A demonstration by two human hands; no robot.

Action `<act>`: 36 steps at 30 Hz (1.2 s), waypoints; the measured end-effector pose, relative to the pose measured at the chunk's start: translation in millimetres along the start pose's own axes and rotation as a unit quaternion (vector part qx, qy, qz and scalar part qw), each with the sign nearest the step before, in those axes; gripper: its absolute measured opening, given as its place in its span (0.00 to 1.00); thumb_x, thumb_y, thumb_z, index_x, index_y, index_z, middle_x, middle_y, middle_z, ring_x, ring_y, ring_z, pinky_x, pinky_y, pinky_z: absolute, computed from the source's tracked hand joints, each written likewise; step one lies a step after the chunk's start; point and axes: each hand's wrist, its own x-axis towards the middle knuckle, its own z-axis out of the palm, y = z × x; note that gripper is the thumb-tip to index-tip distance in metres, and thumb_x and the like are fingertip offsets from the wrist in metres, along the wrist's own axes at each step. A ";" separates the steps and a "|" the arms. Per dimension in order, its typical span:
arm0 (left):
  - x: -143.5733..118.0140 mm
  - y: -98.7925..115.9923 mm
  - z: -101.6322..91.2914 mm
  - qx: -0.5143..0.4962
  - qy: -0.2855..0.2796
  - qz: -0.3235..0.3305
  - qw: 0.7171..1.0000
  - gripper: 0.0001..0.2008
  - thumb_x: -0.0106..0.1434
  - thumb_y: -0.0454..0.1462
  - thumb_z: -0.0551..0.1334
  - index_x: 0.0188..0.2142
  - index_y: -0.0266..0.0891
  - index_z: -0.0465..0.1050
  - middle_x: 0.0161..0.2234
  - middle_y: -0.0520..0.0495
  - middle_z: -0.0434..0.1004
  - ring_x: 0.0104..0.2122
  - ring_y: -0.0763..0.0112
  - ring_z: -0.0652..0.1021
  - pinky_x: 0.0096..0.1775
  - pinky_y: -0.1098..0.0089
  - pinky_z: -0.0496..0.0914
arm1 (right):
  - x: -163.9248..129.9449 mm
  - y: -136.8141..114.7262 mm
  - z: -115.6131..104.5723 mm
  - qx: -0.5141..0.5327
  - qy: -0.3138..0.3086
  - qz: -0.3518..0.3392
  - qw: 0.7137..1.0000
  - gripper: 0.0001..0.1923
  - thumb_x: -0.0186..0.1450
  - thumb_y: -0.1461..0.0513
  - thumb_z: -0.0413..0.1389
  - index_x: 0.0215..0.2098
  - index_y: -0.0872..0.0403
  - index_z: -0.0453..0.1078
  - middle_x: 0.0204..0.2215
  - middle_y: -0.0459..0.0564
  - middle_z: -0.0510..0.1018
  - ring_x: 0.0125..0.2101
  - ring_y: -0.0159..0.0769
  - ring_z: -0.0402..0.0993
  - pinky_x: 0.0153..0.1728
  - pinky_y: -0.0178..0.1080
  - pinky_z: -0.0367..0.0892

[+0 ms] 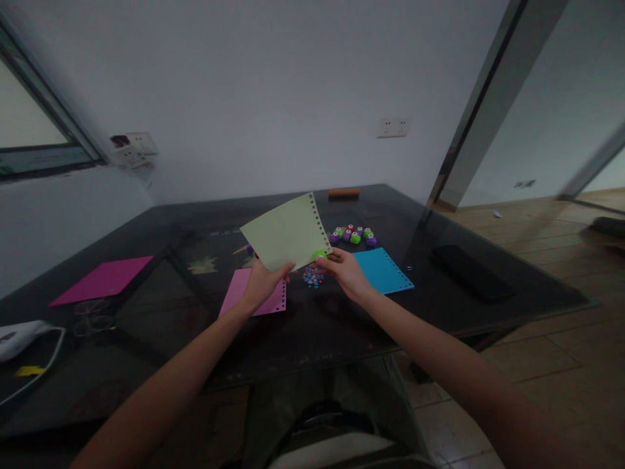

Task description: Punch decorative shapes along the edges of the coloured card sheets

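My left hand [262, 281] grips the lower edge of a pale green paper sheet [288, 232] held up above the dark table [342, 326]. A row of punched holes runs along the sheet's right side. My right hand [346, 270] pinches a small green paper punch [319, 255] at the sheet's lower right corner. A pile of tiny punched bits [312, 277] lies on the table just under the hands. A light pink sheet [254, 294] with holes lies below my left hand, and a blue sheet [382, 270] with holes lies to the right.
Several small punches [352, 234] in purple, green and red cluster behind the blue sheet. A magenta sheet [103, 279] and glasses [92, 315] lie at left, a white device [17, 337] at the near left edge, a black case [469, 270] at right, an orange block [343, 193] at the back.
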 end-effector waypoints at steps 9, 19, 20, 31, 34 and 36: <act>2.5 -3.1 0.9 0.002 0.010 0.000 1.000 0.07 0.51 0.40 0.64 0.26 0.39 0.71 0.24 0.49 0.78 0.26 0.66 0.77 0.36 0.66 0.70 | -0.5 -1.1 0.3 -0.004 0.002 0.001 1.000 0.15 0.49 0.61 0.67 0.36 0.54 0.74 0.34 0.49 0.80 0.32 0.36 0.77 0.35 0.39 0.71; 0.8 -1.1 1.0 -0.008 -0.005 0.004 1.000 0.08 0.52 0.40 0.63 0.22 0.39 0.69 0.20 0.50 0.76 0.24 0.67 0.76 0.33 0.67 0.70 | 1.4 2.2 -1.7 0.001 -0.004 -0.004 1.000 0.15 0.50 0.62 0.67 0.36 0.54 0.74 0.34 0.50 0.80 0.32 0.36 0.77 0.36 0.40 0.71; 0.7 -1.1 1.0 -0.008 -0.005 0.004 1.000 0.08 0.52 0.41 0.63 0.21 0.39 0.69 0.20 0.50 0.76 0.24 0.67 0.76 0.33 0.67 0.70 | 1.4 2.3 -1.7 0.001 -0.004 -0.005 1.000 0.15 0.50 0.62 0.67 0.36 0.55 0.74 0.34 0.50 0.80 0.32 0.36 0.77 0.36 0.40 0.71; 0.1 1.4 0.8 -0.002 -0.005 0.003 1.000 0.09 0.52 0.40 0.63 0.20 0.40 0.68 0.19 0.51 0.75 0.22 0.68 0.75 0.32 0.68 0.70 | 0.6 0.4 -0.7 0.001 0.004 0.003 1.000 0.16 0.49 0.62 0.67 0.36 0.55 0.74 0.34 0.50 0.80 0.32 0.35 0.77 0.35 0.38 0.71; 0.3 1.8 0.6 0.002 -0.007 0.005 1.000 0.10 0.52 0.40 0.63 0.19 0.40 0.68 0.19 0.51 0.75 0.23 0.68 0.75 0.32 0.68 0.70 | 1.0 0.7 -0.6 0.001 0.005 0.001 1.000 0.15 0.49 0.62 0.67 0.35 0.55 0.74 0.34 0.49 0.80 0.31 0.35 0.77 0.34 0.38 0.71; 0.5 1.6 0.5 0.004 -0.005 0.004 1.000 0.09 0.51 0.39 0.64 0.19 0.40 0.68 0.19 0.51 0.75 0.23 0.68 0.75 0.32 0.68 0.70 | 1.2 0.8 -0.5 0.000 0.004 -0.001 1.000 0.15 0.49 0.62 0.67 0.35 0.54 0.74 0.33 0.49 0.80 0.31 0.35 0.77 0.34 0.39 0.71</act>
